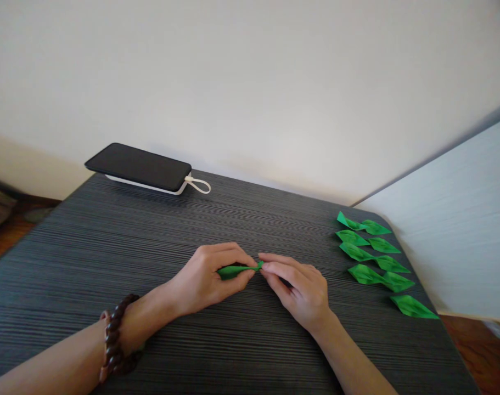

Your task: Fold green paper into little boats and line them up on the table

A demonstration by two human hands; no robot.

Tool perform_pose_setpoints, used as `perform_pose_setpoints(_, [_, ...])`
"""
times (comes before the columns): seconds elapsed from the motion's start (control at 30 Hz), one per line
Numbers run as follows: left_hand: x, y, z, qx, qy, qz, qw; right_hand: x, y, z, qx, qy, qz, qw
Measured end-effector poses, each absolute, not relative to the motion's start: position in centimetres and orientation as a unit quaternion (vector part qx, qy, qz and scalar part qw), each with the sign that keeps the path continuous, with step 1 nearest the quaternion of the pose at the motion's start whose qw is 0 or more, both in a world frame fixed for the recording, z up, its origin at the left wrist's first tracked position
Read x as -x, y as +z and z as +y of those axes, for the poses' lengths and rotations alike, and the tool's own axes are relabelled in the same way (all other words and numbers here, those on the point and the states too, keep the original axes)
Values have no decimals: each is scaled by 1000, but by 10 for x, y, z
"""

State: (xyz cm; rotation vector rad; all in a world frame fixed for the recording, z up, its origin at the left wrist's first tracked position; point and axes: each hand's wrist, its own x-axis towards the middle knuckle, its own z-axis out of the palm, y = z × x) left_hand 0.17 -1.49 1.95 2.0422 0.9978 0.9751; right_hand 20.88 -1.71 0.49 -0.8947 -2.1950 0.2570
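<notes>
A small folded green paper piece [237, 270] sits between both hands over the dark striped table [110, 247]. My left hand [211, 277] wraps its fingers round the left part of the piece. My right hand [297, 288] pinches the piece's right tip with thumb and forefinger. A brown bead bracelet [116, 340] circles my left wrist. Most of the paper is hidden inside my left fingers.
Several finished green folded paper leaves [375, 258] lie in pairs near the table's right edge. A black phone [138, 166] rests on a white power bank with a cord loop [198, 185] at the back left. A pale wall stands behind, a white surface [459, 219] at right.
</notes>
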Motion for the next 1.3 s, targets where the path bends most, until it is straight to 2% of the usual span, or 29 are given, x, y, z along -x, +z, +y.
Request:
perform_pose_setpoints(0.23, [-3,18,-15,-789,385,375,297,-206,6,-17,359,83,-861,352])
perform_pose_setpoints(0.5, [2,10,-15,-862,344,339,155,-202,8,-17,375,149,-866,294])
perform_pose_setpoints(0.6, [2,11,-16,-871,332,337,136,-200,9,-16,375,162,-868,282])
perform_pose_setpoints(0.8, [0,14,-16,-859,343,351,145,-201,7,-16,377,169,-846,338])
perform_pose_setpoints(0.9, [0,14,-16,-852,360,353,141,-202,4,-16,412,224,-799,376])
perform_pose_setpoints(1.03, [1,11,-15,-849,376,348,133,-202,4,-16,435,262,-783,358])
perform_pose_setpoints(1.3, [2,8,-15,-858,365,341,120,-202,6,-15,381,221,-815,376])
